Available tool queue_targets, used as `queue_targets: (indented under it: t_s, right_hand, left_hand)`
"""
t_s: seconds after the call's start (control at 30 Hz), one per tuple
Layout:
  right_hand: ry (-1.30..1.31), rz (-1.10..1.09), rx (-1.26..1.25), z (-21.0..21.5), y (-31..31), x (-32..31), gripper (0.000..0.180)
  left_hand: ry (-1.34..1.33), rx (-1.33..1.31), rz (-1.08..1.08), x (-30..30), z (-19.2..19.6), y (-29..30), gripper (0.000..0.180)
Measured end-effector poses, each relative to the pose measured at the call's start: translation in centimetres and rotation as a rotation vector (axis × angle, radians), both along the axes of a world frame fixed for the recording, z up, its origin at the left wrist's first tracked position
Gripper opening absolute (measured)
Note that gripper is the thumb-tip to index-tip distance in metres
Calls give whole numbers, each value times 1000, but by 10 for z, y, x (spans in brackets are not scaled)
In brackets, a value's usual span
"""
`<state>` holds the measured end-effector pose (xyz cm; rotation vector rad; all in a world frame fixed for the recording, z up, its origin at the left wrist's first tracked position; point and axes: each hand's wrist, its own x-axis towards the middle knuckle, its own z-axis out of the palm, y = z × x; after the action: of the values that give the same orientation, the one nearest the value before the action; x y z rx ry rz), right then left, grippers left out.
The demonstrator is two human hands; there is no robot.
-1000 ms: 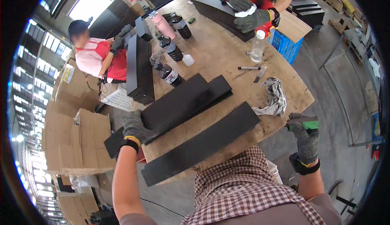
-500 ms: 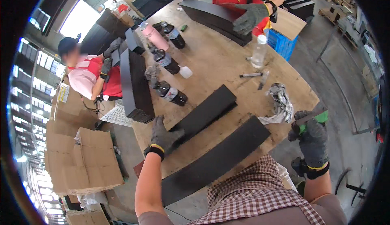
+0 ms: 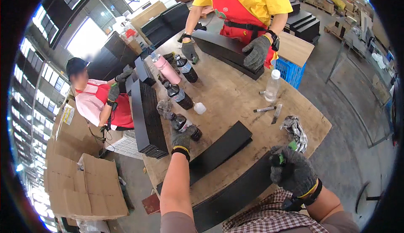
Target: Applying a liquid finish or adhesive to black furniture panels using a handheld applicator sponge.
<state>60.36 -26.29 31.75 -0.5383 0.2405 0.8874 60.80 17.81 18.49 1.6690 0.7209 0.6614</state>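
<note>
My left hand [image 3: 182,139], in a grey glove, is at the nearest dark bottle [image 3: 180,123], thumb spread from the fingers across its label. Whether it touches the bottle I cannot tell. Below that wrist lies a short black board stack [image 3: 223,149]. My right hand [image 3: 293,170], gloved too, is closed around a small green piece [image 3: 292,145]; its kind is mostly hidden by the fingers. That hand hovers over the right end of a long, curved-looking black board [image 3: 235,195] along the near table edge. A crumpled grey cloth [image 3: 164,107] sits beyond my left hand.
Two more dark bottles, a pink bottle [image 3: 166,69], a clear bottle [image 3: 272,86], a marker [image 3: 264,109] and a rag [image 3: 296,132] are on the wooden table [image 3: 227,102]. Black boards [image 3: 145,115] are stacked left. Two gloved co-workers stand at the far and left sides.
My left hand has left the short black boards and moved forward to the nearest dark bottle. My right hand has come in from beyond the table's right edge, over the long board. The view has shifted.
</note>
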Motion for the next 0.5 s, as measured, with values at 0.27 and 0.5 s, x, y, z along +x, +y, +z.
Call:
queue_targets:
  t_s: [0.27, 0.5]
  right_hand:
    - [-65, 70, -76, 4, 16, -2, 34]
    - [-144, 64, 102, 17, 70, -7, 31]
  left_hand:
    - [19, 204, 46, -32, 31, 4, 72]
    - [149, 723, -61, -99, 140, -82, 77]
